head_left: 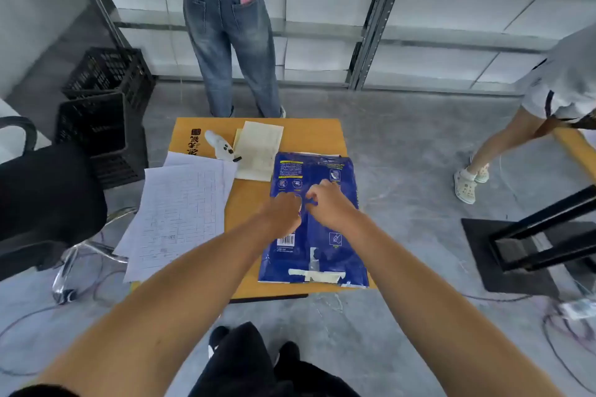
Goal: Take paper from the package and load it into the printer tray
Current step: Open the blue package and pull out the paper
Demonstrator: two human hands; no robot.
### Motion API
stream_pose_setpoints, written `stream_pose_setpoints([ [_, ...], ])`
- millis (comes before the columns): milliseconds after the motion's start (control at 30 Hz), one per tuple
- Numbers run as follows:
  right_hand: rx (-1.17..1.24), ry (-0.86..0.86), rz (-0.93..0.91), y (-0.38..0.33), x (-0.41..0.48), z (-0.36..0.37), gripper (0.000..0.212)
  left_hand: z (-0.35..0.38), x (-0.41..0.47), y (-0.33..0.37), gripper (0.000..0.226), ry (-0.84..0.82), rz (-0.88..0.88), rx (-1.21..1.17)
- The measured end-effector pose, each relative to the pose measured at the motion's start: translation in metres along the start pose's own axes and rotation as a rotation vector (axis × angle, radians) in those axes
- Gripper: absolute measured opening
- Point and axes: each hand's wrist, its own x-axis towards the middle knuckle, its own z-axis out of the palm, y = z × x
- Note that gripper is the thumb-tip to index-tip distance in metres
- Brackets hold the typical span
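A blue paper package (322,235) lies flat on the right part of an orange box top (254,200), with pale tape strips near its front end. My left hand (283,211) and my right hand (325,201) meet over the package's middle. Both pinch the blue wrapper along its centre seam, fingers curled. No printer or tray is in view.
Loose printed sheets (180,213) overhang the box's left side. A cream booklet (259,150) and a white device (221,145) lie at the back. Black crates (103,106) and a black chair (42,203) stand left, a black stand (535,242) right. Two people stand beyond, by shelving.
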Motion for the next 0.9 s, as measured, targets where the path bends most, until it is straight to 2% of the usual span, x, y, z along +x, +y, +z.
stream_pose_setpoints([
  [100, -0.039, -0.096, 0.041, 0.009, -0.019, 0.025, 0.028, 0.033, -0.015, -0.007, 0.031, -0.09, 0.005, 0.058],
  [167, -0.081, -0.166, 0.069, 0.021, -0.033, 0.042, 0.028, 0.054, -0.021, -0.013, 0.032, -0.087, 0.011, 0.039],
  [300, -0.126, -0.184, 0.112, 0.033, -0.048, 0.06, 0.025, 0.065, -0.022, -0.019, 0.042, -0.031, 0.02, -0.091],
  [500, -0.191, -0.169, 0.099, 0.03, -0.052, 0.075, 0.026, 0.066, -0.028, -0.021, 0.048, -0.044, 0.057, -0.031],
  [600, -0.235, -0.218, 0.163, 0.027, -0.048, 0.076, 0.029, 0.071, -0.03, -0.021, 0.045, -0.032, 0.028, -0.073],
  [700, -0.304, -0.257, 0.147, 0.026, -0.047, 0.076, 0.034, 0.076, -0.034, -0.017, 0.041, -0.025, 0.0, -0.091],
  [800, -0.277, -0.267, 0.166, 0.024, -0.054, 0.075, 0.028, 0.08, -0.037, -0.013, 0.04, 0.002, -0.01, -0.102],
  [900, -0.274, -0.384, 0.165, 0.023, -0.069, 0.073, 0.023, 0.083, -0.04, -0.013, 0.038, 0.022, -0.029, -0.17],
])
